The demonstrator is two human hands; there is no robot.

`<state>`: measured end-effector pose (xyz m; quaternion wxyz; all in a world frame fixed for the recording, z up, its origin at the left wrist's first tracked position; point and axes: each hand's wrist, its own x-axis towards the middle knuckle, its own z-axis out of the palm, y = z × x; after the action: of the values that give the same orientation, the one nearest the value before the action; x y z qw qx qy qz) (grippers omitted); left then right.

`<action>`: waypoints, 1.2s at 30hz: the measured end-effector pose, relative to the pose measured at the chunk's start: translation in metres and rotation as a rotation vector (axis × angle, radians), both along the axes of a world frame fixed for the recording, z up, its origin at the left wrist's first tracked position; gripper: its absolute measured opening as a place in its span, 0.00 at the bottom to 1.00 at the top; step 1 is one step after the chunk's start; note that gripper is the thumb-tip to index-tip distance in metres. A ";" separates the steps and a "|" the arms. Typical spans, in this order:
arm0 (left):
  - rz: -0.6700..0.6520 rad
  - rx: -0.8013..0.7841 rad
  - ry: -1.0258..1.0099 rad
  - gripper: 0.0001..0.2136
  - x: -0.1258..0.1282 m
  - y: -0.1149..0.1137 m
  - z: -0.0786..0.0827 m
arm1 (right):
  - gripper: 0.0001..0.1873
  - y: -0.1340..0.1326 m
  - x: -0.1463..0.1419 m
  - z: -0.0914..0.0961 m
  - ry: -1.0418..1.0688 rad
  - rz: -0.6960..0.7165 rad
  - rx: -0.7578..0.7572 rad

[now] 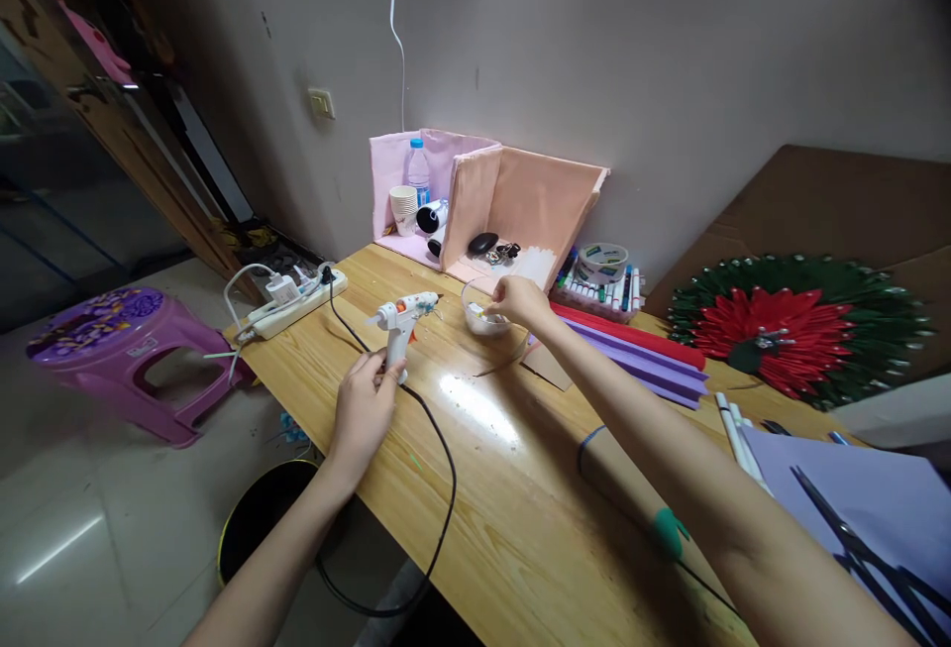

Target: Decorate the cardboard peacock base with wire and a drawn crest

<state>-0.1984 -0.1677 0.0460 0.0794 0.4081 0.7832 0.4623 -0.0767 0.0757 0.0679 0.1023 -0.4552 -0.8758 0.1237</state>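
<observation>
My left hand (pixel 366 407) is wrapped round the handle of a white glue gun (pixel 405 316) that stands upright on the wooden table (pixel 512 518), nozzle pointing right. Its black cord (pixel 444 469) loops off the table's near edge. My right hand (pixel 518 300) reaches to a small clear bowl (pixel 482 319) and pinches something tiny at its rim; I cannot make out what it is.
A white power strip (pixel 297 302) lies at the table's left corner. Pink fabric boxes (pixel 490 196) with a water bottle and cups stand by the wall. Markers, tape (pixel 603 261), coloured paper rolls (pixel 639 355), a red-and-green paper fan (pixel 788 325), scissors (pixel 862 543), a purple stool (pixel 123 350), a bin (pixel 260 518).
</observation>
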 end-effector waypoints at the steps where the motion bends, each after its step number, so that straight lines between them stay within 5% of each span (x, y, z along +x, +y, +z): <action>1: -0.006 0.003 -0.001 0.13 0.000 0.001 0.001 | 0.15 0.001 0.000 0.001 -0.005 0.003 -0.009; 8: -0.035 0.013 0.004 0.13 0.004 0.007 0.004 | 0.03 0.004 -0.001 0.001 -0.040 0.109 -0.100; 18: -0.049 0.018 0.004 0.14 0.006 0.009 0.006 | 0.07 -0.004 0.002 0.000 0.091 0.164 -0.028; 29: -0.001 -0.045 0.039 0.15 -0.013 0.018 -0.028 | 0.10 -0.003 0.007 -0.007 0.209 0.180 -0.019; 36: 0.025 -0.179 0.144 0.14 -0.018 0.020 -0.036 | 0.12 -0.003 0.010 -0.008 0.266 0.191 -0.064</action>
<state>-0.2167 -0.1480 0.0102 0.0532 0.4219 0.8301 0.3607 -0.0670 0.0725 0.0601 0.1907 -0.3523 -0.8894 0.2200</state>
